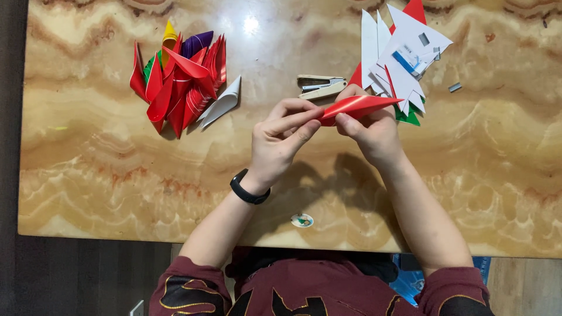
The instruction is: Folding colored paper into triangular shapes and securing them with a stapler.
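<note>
Both hands hold a red folded paper piece (358, 106) above the middle of a marbled tan table (105, 152). My left hand (281, 137), with a black band on its wrist, pinches the left end of the paper between thumb and fingers. My right hand (370, 131) grips the paper from below and behind, and its pointed tip sticks out to the right. A small cream stapler (319, 86) lies on the table just beyond the hands.
A pile of folded paper cones (178, 82), mostly red with some yellow, purple, green and white, lies at the back left. A stack of white and red cut paper sheets (401, 55) lies at the back right. A small round sticker (302, 220) sits near the front edge.
</note>
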